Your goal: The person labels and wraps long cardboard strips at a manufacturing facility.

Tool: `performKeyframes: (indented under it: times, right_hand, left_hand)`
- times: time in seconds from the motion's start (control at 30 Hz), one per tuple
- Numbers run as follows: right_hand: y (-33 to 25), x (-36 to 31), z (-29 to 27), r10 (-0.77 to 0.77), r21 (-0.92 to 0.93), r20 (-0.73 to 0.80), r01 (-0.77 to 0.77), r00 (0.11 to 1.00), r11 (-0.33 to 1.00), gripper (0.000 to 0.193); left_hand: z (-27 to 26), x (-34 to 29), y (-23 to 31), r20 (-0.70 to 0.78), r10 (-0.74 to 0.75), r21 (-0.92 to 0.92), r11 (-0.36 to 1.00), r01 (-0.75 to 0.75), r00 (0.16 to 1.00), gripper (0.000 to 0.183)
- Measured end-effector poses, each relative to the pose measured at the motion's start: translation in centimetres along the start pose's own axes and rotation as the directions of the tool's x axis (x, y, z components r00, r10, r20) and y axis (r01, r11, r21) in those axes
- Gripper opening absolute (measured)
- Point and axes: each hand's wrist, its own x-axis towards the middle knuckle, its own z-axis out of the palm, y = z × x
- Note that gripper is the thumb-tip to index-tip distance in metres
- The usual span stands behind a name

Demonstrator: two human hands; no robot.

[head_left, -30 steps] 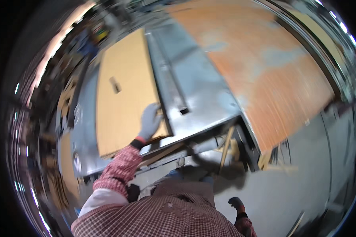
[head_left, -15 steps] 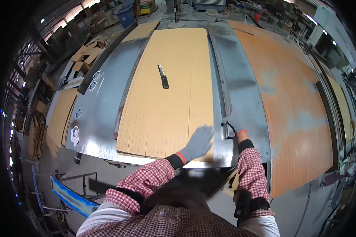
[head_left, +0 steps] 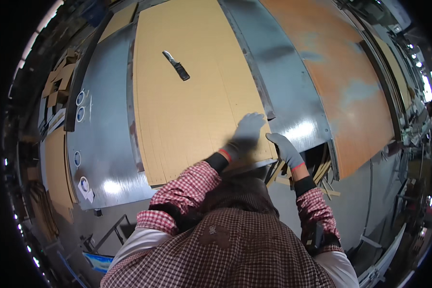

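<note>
A large tan cardboard sheet (head_left: 192, 110), scored with long parallel lines, lies before me on a metal-topped table. My left hand (head_left: 248, 132), in a grey glove, rests on it near its right front corner, fingers stretched out. Just beyond the sheet's right edge is my right hand (head_left: 285, 150), also gloved in grey. One finger is extended with its tip at the edge; the other fingers are partly hidden, and I see nothing held. A knife (head_left: 176, 66) with a black handle and bare blade lies farther up the cardboard.
A dark metal bar (head_left: 254, 72) runs along the sheet's right side, another (head_left: 131, 101) along its left. Rolls of tape (head_left: 80, 114) sit on the metal surface (head_left: 105, 144) at left. An orange-brown panel (head_left: 341, 96) lies at right; cardboard boxes (head_left: 61, 84) stand far left.
My right hand has left the near end of the right metal bar and come to the cardboard's edge. My left hand stays over the sheet's front right corner. The head view has shifted and turned.
</note>
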Motion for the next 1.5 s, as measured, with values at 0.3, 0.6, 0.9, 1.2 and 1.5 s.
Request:
performKeyframes:
  times: [0.3,0.6,0.9,1.2,1.5]
  right_hand:
    - [-0.8,-0.4,2.8,0.068,0.157,-0.119,-0.049,0.991,0.986,0.033]
    - [2.1,-6.3,2.7,-0.1,0.014,-0.087,0.102,0.991,0.995,0.043]
    - [21.8,-33.7,-0.2,0.262,0.303,-0.163,-0.205,0.951,0.931,0.06]
    - [33.3,-64.7,4.4,0.397,0.187,-0.342,-0.352,0.852,0.917,0.071]
    - [34.5,-73.0,14.6,0.261,-0.238,-0.482,-0.412,0.836,0.88,0.075]
  left_hand:
    - [-2.6,-0.5,0.2,0.052,0.027,-0.125,0.992,-0.02,0.998,0.027]
    - [-3.0,-0.3,1.4,0.008,0.023,0.034,0.999,-0.024,1.0,0.024]
    - [-3.8,-11.7,20.5,0.665,-0.556,-0.683,-0.183,0.707,0.498,0.055]
    - [11.8,-16.9,21.1,0.598,-0.677,-0.726,-0.229,0.649,0.43,0.119]
    - [1.1,-20.7,34.3,0.747,-0.37,-0.664,-0.356,0.658,0.553,0.088]
